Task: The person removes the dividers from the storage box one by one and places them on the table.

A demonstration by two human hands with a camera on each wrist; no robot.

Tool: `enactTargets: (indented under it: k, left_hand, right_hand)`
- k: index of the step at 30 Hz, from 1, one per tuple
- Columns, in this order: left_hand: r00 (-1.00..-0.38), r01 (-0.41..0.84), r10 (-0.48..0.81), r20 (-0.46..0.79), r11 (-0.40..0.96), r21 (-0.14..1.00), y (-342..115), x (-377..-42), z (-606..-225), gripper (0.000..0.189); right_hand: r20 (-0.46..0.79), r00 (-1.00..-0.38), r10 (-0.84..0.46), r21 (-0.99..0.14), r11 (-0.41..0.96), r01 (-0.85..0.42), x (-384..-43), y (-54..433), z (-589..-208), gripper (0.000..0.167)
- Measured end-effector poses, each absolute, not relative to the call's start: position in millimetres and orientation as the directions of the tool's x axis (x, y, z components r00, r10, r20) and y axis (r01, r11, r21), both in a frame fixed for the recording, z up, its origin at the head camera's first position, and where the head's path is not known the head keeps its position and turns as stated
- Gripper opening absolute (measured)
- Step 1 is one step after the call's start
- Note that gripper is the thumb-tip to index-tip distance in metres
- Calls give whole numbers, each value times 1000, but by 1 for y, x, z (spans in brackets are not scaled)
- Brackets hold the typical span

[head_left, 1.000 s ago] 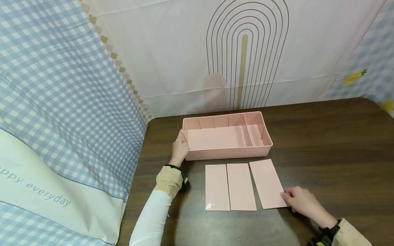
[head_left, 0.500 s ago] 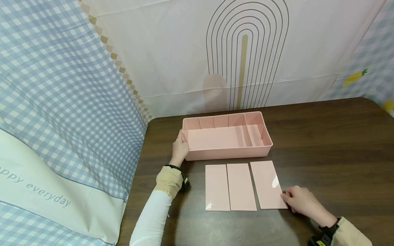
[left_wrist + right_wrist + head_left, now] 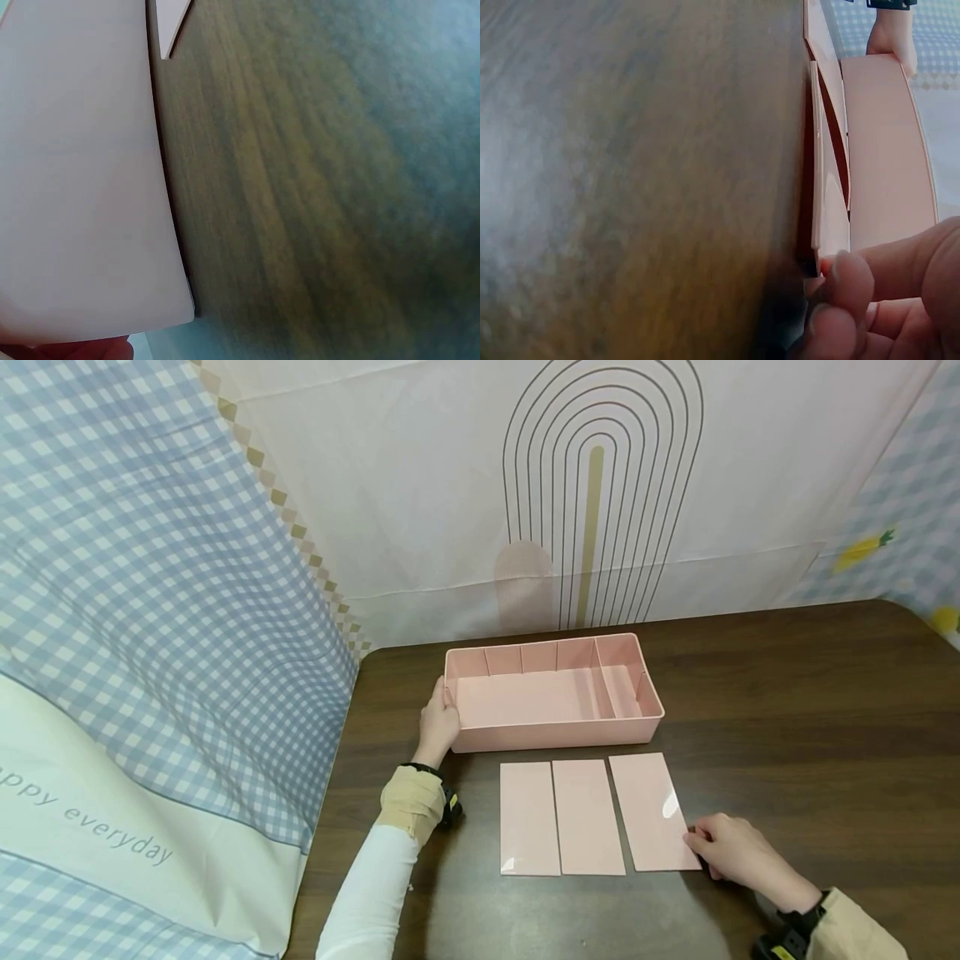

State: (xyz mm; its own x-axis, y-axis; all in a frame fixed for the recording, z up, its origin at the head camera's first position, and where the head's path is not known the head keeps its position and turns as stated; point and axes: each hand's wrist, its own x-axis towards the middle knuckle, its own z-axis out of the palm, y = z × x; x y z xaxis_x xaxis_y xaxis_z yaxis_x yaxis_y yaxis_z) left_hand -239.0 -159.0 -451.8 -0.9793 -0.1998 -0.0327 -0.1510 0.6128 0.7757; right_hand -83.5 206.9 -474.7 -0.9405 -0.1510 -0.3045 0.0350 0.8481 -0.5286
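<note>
A pink divided storage box [image 3: 555, 735] stands at the back of the table, with a narrow compartment at its right end. My left hand [image 3: 439, 720] grips the box's left end; in the left wrist view, the box wall [image 3: 90, 187] hides most of that hand. In front of the box, a left pink panel [image 3: 529, 818] and a middle pink panel [image 3: 588, 817] lie side by side. The right pink panel [image 3: 654, 814] is slightly angled, and my right hand [image 3: 738, 852] pinches it near its lower right corner. The right wrist view shows this panel's near edge slightly raised.
The dark wooden table [image 3: 810, 727] reaches back to a white patterned cloth [image 3: 420, 510]. A blue checked cloth [image 3: 187, 610] hangs along the left side.
The right panel has tipped a little: its far edge sits slightly lower in view, and a bright reflection has appeared on it. Both hands have stayed nearly in place.
</note>
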Motion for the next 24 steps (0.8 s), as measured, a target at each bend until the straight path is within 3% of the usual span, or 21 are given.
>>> enactTargets:
  k: [24]
  left_hand:
    - [-981, -143, -194, -27, 616, 775, -160, -240, -453, 44]
  right_hand:
    - [-312, -925, -216, -555, 832, -7, -85, 207, -470, 31]
